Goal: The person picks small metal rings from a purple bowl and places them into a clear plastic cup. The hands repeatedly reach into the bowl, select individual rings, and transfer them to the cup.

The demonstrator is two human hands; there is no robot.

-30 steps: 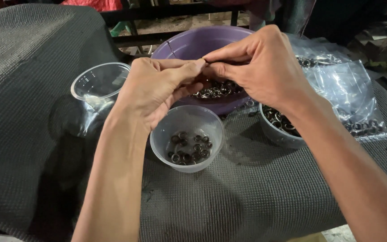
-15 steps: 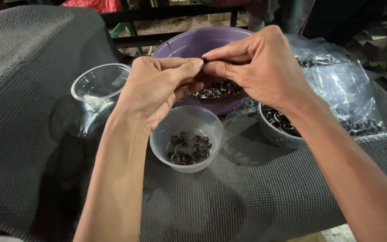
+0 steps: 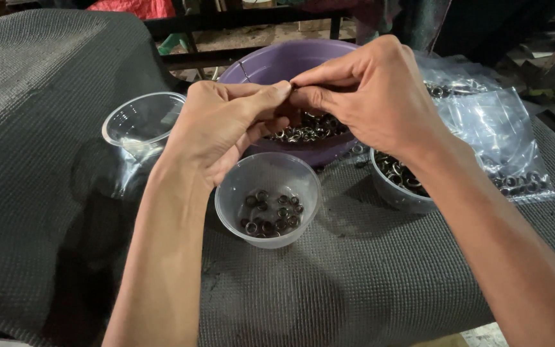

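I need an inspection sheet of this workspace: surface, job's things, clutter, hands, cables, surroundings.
Surface: dark textured mat over the table.
Job's things: clear cup with small metal rings; purple bowl and right-side cup with more rings.
Clutter: empty clear cup; plastic bags with rings.
Hands: left hand and right hand pinch together above the bowl; item hidden.
Cables: nothing seen.
Surroundings: dark frame, red cloth behind.
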